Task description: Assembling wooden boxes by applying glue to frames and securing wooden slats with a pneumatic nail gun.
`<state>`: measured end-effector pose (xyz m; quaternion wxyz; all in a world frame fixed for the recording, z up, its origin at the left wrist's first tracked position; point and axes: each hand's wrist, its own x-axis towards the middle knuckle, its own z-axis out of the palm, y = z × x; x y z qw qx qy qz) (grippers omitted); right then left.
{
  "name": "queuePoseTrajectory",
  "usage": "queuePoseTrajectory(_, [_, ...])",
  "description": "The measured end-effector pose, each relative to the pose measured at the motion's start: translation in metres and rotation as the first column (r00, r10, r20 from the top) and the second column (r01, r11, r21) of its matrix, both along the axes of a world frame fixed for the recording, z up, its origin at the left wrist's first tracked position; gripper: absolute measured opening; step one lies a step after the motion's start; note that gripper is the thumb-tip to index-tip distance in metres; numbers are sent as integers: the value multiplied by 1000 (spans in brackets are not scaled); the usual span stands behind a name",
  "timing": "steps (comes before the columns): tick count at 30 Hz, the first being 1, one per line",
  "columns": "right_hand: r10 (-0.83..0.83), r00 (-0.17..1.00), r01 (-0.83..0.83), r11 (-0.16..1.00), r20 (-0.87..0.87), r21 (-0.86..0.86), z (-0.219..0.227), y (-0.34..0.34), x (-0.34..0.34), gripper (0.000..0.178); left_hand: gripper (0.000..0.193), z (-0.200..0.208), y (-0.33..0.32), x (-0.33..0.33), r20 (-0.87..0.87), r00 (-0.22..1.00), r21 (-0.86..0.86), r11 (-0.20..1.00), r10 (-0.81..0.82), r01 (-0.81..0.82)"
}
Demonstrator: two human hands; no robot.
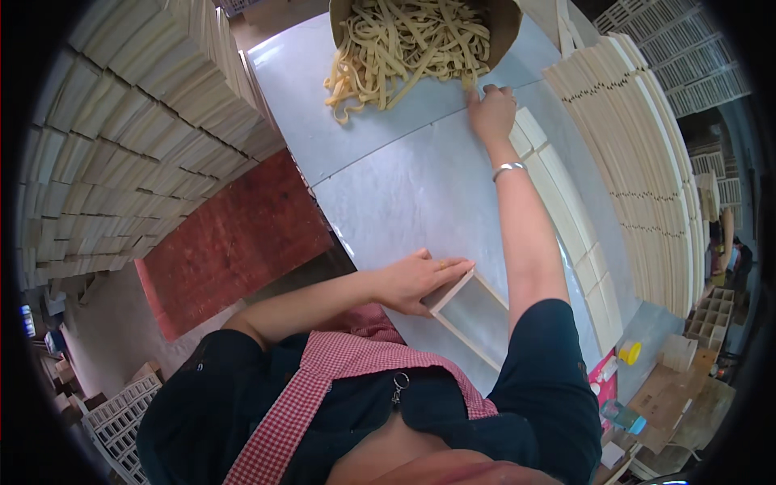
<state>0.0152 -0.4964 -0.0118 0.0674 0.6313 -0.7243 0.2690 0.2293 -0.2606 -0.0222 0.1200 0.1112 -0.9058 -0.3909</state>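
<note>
My left hand point(416, 283) grips one corner of a thin rectangular wooden frame point(464, 336), which rests on the grey tabletop point(396, 206) close to my body. The frame's far right end is hidden behind my right arm. My right hand point(491, 115) is stretched forward to the edge of a heap of pale yellow, ribbon-like strips point(408, 44). Its fingertips are pinched at the end of one strip near the mouth of a brown container point(507, 32). Several strips spill from that container onto the table.
Flat pale wooden pieces point(558, 190) lie in a row right of my right arm. Beyond them stands a long stack of thin wooden parts point(630, 162). Tall wooden stacks point(145, 121) rise at left, above a red board point(238, 238). A yellow round object point(630, 352) sits at lower right.
</note>
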Motion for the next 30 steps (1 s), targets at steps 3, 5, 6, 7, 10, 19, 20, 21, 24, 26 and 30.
queuePoseTrajectory(3, [-85,996,83,987,11,138,-23,-34,12,26,109,0,3,8,37,998,25,998,57,-58])
queuePoseTrajectory(5, [-37,998,28,989,60,144,-28,-37,1,25,109,-4,4,5,-16,999,37,999,35,-34])
queuePoseTrajectory(6, [-15,995,7,996,101,85,-27,-31,-7,24,109,-7,6,4,-45,999,43,999,29,-27])
queuePoseTrajectory(7, [-7,990,3,1000,139,27,-23,-18,-13,23,109,-9,6,2,-79,997,48,999,8,-4])
queuePoseTrajectory(10, [104,947,-83,993,303,-82,15,36,-4,23,108,-12,9,3,-70,996,47,998,48,-44])
queuePoseTrajectory(19, [-51,672,207,971,739,-121,93,219,-22,16,85,-12,2,2,-182,977,115,989,108,-89])
queuePoseTrajectory(20, [-119,688,263,960,716,-92,90,234,-21,16,91,-12,1,4,-113,987,55,992,115,-109])
queuePoseTrajectory(21, [-142,748,234,970,648,-58,88,249,-17,16,97,-10,4,5,-46,990,-11,991,130,-131])
queuePoseTrajectory(24, [-64,893,64,998,445,15,71,279,-3,14,111,-10,3,-3,-33,994,36,994,108,-106])
queuePoseTrajectory(26, [-18,920,-25,994,392,104,64,292,13,13,114,-11,-1,-1,-24,993,100,989,114,-111])
queuePoseTrajectory(30, [125,937,-201,957,327,209,62,314,25,14,115,7,8,2,39,992,138,982,122,-126])
